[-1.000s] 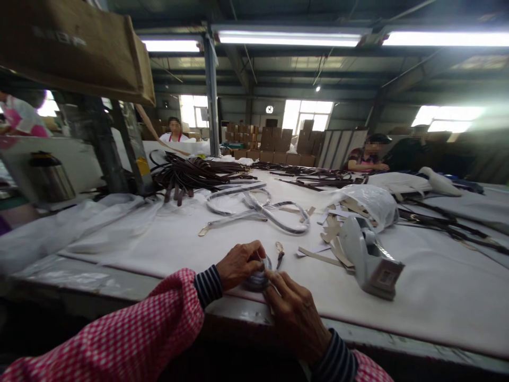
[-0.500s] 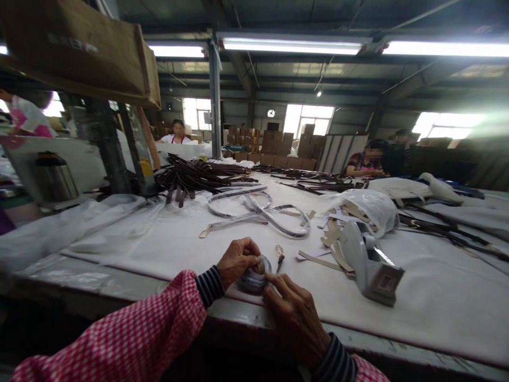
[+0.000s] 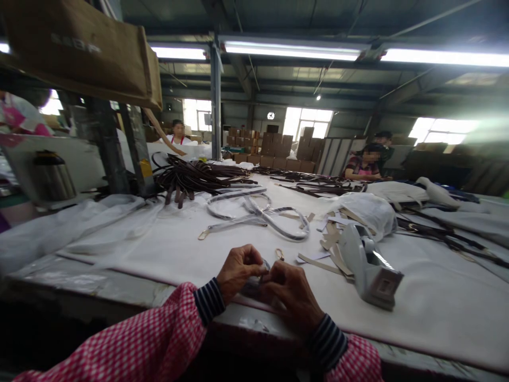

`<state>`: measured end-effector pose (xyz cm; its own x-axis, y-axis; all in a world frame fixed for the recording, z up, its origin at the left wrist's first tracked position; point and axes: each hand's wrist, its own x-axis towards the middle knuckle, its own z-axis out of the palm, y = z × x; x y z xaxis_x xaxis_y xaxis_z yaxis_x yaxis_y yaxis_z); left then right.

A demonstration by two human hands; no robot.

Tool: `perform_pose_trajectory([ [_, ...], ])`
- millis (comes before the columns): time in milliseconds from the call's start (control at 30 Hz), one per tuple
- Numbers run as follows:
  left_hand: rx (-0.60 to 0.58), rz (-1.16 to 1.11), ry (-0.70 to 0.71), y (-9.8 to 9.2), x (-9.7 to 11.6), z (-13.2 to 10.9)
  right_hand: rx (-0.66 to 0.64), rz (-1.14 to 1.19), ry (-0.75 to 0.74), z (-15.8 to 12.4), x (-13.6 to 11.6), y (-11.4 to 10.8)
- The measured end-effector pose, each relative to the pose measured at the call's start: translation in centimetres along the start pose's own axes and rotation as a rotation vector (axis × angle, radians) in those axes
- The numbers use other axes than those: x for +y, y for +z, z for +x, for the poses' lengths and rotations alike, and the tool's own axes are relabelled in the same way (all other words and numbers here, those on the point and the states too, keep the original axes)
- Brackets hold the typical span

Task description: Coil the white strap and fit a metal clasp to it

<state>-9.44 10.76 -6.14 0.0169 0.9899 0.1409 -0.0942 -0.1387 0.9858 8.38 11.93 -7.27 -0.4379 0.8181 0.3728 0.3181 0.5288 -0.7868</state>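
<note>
Your two bare hands meet over the white counter (image 3: 159, 254), close to its near edge, in checked pink sleeves (image 3: 155, 323) with striped cuffs (image 3: 209, 301). Between them, low on the counter, is a coil (image 3: 251, 288) in clear plastic, mostly covered by your hands. Your left hand (image 3: 234, 273) has its thumb and forefinger drawn together in a pinch at the coil's upper edge. Your right hand (image 3: 292, 297) is curled, its fingers bent in against the coil's right side; blur hides how tightly they close, so you cannot tell whether they grip it. Just beyond your right knuckles lies a gold clip (image 3: 279, 254).

Farther in, a plastic-wrapped strap (image 3: 262, 213) lies in loose loops, with a second gold clip, the end clip (image 3: 203, 233), at its left end. To your right stands a grey tape dispenser (image 3: 369, 273), beside beige and white scraps (image 3: 336, 241) that spill from a clear bag (image 3: 376, 212). Toward the far left is a heap of dark straps (image 3: 194, 172), with crumpled plastic (image 3: 79, 228) nearer you. Across the counter at right, a co-worker (image 3: 363, 167) bends forward
</note>
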Motion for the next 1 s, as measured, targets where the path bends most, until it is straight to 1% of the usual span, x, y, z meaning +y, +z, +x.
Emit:
perform_pose_trajectory([
  [67,-0.003,-0.009,0.010,0.0,-0.1,-0.1,-0.025,0.143,0.100,0.4,0.0,0.0],
  [167,-0.027,-0.029,0.022,0.0,-0.3,-0.3,-0.095,0.323,0.149,0.7,0.0,0.0],
  [233,-0.048,-0.044,0.019,0.0,-0.3,-0.4,-0.128,0.326,0.120,0.8,0.1,0.0],
  [333,-0.076,-0.017,0.028,-0.1,0.2,-0.9,-0.112,0.218,0.041,0.8,0.5,0.1],
  [367,-0.082,0.051,0.049,-0.3,0.4,-1.3,-0.099,0.196,0.022,0.9,0.6,0.1],
  [400,-0.086,0.166,0.083,-0.5,0.7,-1.8,-0.092,0.186,0.009,0.9,0.7,0.2],
  [500,-0.119,0.658,0.259,-1.3,1.1,-3.5,-0.081,0.165,-0.022,1.0,0.8,0.3],
  [567,-0.156,0.885,0.353,-1.7,0.8,-4.3,-0.075,0.156,-0.034,1.1,0.7,0.4],
  [633,-0.156,0.963,0.366,-1.8,0.1,-4.7,-0.064,0.142,-0.038,1.1,0.6,0.4],
  [733,-0.080,1.013,0.292,-1.4,-0.7,-4.3,-0.054,0.088,-0.059,1.0,0.3,0.4],
  [800,-0.043,1.051,0.248,-1.1,-0.8,-3.7,-0.056,0.059,-0.079,1.0,0.1,0.4],
  [867,-0.066,1.098,0.254,-0.9,-0.7,-3.1,-0.057,0.047,-0.095,0.9,-0.1,0.5],
  [1000,-0.184,1.218,0.382,-1.2,-0.5,-2.5,-0.054,0.035,-0.098,0.9,0.0,0.6],
])
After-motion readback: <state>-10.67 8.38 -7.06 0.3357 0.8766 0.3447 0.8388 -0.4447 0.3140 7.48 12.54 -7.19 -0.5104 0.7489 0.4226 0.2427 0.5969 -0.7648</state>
